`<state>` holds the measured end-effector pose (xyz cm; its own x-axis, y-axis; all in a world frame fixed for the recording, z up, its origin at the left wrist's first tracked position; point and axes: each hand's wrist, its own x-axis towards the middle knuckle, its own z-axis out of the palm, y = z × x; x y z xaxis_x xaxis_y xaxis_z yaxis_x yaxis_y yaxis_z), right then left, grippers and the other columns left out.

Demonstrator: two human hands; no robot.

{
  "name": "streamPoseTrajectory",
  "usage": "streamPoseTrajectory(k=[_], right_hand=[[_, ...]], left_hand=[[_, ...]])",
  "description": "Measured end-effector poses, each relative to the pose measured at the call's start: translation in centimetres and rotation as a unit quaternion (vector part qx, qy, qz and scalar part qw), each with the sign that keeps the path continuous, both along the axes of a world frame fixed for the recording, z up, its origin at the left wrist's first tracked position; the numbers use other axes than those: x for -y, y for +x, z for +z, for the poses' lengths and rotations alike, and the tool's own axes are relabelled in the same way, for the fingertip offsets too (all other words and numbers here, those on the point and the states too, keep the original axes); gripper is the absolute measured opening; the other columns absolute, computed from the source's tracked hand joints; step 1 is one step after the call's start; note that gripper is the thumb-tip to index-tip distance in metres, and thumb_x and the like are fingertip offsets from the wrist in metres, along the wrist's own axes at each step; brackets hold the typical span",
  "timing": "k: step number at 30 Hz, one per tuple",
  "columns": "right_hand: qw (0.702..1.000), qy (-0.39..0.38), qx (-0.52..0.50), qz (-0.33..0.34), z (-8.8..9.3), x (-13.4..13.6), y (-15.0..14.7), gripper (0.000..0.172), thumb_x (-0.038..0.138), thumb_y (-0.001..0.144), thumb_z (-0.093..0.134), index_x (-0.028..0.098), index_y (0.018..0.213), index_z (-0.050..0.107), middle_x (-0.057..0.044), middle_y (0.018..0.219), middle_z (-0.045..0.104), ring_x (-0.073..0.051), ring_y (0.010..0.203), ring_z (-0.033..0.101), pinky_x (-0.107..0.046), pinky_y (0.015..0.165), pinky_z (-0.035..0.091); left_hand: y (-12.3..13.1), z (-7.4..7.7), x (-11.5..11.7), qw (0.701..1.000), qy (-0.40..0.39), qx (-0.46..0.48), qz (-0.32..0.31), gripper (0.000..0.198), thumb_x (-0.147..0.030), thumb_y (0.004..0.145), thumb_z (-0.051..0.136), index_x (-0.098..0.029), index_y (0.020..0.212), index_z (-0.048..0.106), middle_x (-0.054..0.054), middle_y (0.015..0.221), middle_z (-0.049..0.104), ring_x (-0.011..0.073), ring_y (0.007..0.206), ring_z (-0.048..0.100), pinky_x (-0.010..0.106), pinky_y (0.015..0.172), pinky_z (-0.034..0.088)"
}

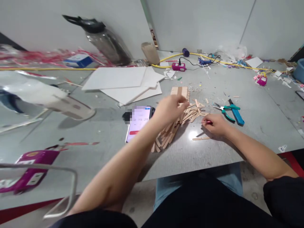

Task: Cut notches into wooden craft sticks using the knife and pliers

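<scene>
My left hand (169, 109) hovers over a loose pile of wooden craft sticks (174, 126) on the grey table (213, 152), fingers curled and pinched at the sticks near a stacked block of sticks (180, 92). My right hand (215, 124) rests on the table to the right of the pile, fingers closed round a thin red pen-like thing (207, 122). A single stick (201, 138) lies just in front of that hand.
A phone (139, 123) with a lit screen lies left of the pile. Teal pliers (225, 111) and a blue cutter (236, 113) lie to the right. White sheets (123, 82), a dark bottle (104, 38), yellow cable, magenta boxes (28, 174) and scraps surround them.
</scene>
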<state>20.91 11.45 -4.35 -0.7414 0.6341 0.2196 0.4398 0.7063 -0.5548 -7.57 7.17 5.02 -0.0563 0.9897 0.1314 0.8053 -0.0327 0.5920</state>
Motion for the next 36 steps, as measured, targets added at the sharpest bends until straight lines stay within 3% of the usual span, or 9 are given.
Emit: streamPoseTrajectory(k=[3,5,8,13,19,22,26,31,36], right_hand=[[0.998,0.020,-0.048,0.026,0.7,1.0,-0.3,0.025,0.037,0.116,0.068,0.020,0.104,0.082,-0.007,0.095,0.081,-0.020,0.089,0.074,-0.038,0.091,0.062],[0.996,0.028,-0.079,0.038,1.1,1.7,-0.6,0.026,0.035,0.114,0.065,0.022,0.098,0.081,-0.005,0.086,0.079,-0.019,0.079,0.069,-0.035,0.081,0.055],[0.992,0.034,-0.112,0.044,1.4,2.2,-1.0,0.025,0.034,0.112,0.065,0.024,0.093,0.078,-0.003,0.080,0.076,-0.018,0.071,0.063,-0.034,0.073,0.048],[0.988,0.032,-0.143,0.041,1.5,2.4,-1.0,0.023,0.031,0.111,0.065,0.024,0.094,0.078,-0.003,0.079,0.076,-0.018,0.070,0.062,-0.034,0.071,0.047],[0.986,-0.001,-0.160,0.037,1.6,2.5,-1.0,0.021,0.033,0.108,0.068,0.024,0.092,0.078,-0.003,0.079,0.077,-0.018,0.070,0.061,-0.035,0.071,0.048],[0.983,-0.029,-0.181,0.022,1.8,2.5,-1.1,0.020,0.035,0.105,0.072,0.025,0.088,0.077,-0.003,0.079,0.076,-0.018,0.071,0.061,-0.037,0.073,0.048],[0.970,-0.080,-0.226,-0.033,2.0,2.5,-1.3,0.028,0.045,0.104,0.077,0.025,0.084,0.073,-0.001,0.073,0.068,-0.019,0.071,0.060,-0.038,0.073,0.048],[0.934,-0.185,-0.289,-0.100,2.4,2.7,-1.6,0.056,0.075,0.112,0.062,0.027,0.085,0.062,0.004,0.068,0.054,-0.015,0.058,0.047,-0.034,0.059,0.042],[0.907,-0.283,-0.300,-0.081,3.0,3.6,-2.2,0.068,0.089,0.103,0.071,0.028,0.075,0.056,0.007,0.058,0.048,-0.013,0.051,0.041,-0.032,0.050,0.035]], left_hand=[[0.2,-2.5,0.7,0.995,-0.065,-0.080,-0.001,0.022,-0.035,0.111,0.074,-0.016,0.117,0.083,0.019,0.136,0.080,0.0347,0.125,0.076,0.051,0.108,0.062],[0.5,-3.5,0.8,0.991,-0.086,-0.107,0.000,0.023,-0.030,0.110,0.065,-0.017,0.112,0.084,0.022,0.133,0.082,0.0361,0.119,0.075,0.048,0.099,0.056],[0.8,-3.9,0.7,0.986,-0.108,-0.124,0.008,0.028,-0.027,0.110,0.056,-0.018,0.114,0.082,0.020,0.123,0.084,0.0338,0.107,0.074,0.044,0.088,0.050],[0.7,-3.8,0.7,0.985,-0.118,-0.122,0.020,0.029,-0.031,0.109,0.055,-0.017,0.117,0.079,0.019,0.111,0.084,0.0329,0.096,0.072,0.044,0.083,0.046],[0.5,-3.9,0.2,0.988,-0.110,-0.101,0.044,0.020,-0.029,0.102,0.062,-0.021,0.086,0.072,0.014,0.085,0.075,0.0307,0.084,0.066,0.044,0.082,0.043],[0.1,-3.3,0.2,0.991,-0.089,-0.061,0.077,0.020,-0.026,0.097,0.067,-0.023,0.077,0.065,0.012,0.079,0.070,0.0292,0.081,0.063,0.045,0.082,0.042],[0.8,-1.6,1.8,0.992,-0.047,0.056,0.106,0.019,-0.026,0.098,0.062,-0.024,0.080,0.061,0.007,0.079,0.069,0.0226,0.076,0.059,0.040,0.075,0.042],[4.5,-0.7,5.8,0.976,-0.075,0.206,-0.002,0.025,-0.034,0.099,0.062,-0.023,0.077,0.062,0.000,0.068,0.060,0.0152,0.063,0.051,0.033,0.064,0.042],[6.3,-2.5,7.6,0.957,-0.092,0.270,-0.058,0.026,-0.042,0.099,0.059,-0.024,0.081,0.059,-0.001,0.072,0.059,0.0160,0.070,0.054,0.033,0.069,0.043]])
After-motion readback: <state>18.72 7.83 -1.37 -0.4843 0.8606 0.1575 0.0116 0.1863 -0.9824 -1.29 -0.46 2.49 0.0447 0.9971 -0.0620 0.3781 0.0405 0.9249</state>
